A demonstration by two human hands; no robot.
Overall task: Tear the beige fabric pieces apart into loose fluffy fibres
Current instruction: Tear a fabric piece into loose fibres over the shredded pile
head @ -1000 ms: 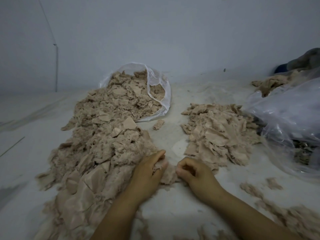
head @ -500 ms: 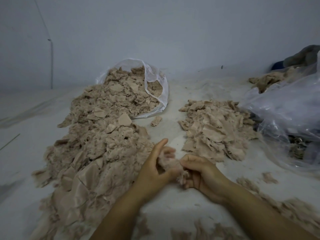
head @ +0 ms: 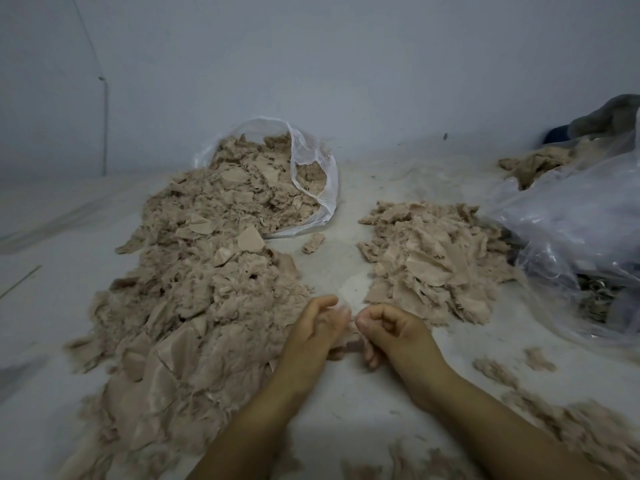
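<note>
A long heap of beige fabric pieces (head: pixel 207 278) runs down the left of the floor from an open clear bag (head: pixel 311 188). A smaller heap of beige pieces (head: pixel 436 261) lies to the right. Low in the middle, my left hand (head: pixel 311 334) and my right hand (head: pixel 394 334) are close together, fingertips almost touching. Both pinch one small beige fabric piece (head: pixel 349 336) between them; it is mostly hidden by the fingers.
A large crumpled clear plastic bag (head: pixel 571 237) fills the right side, with more beige scraps (head: pixel 530 164) and grey cloth (head: pixel 609 116) behind it. Loose fibre tufts (head: pixel 568 427) lie at the lower right. One stray scrap (head: pixel 313 242) sits between the heaps. A pale wall stands behind.
My hands took a small piece from the edge of the left heap, lifted it off the floor and drew together around it. The view has shifted slightly.
</note>
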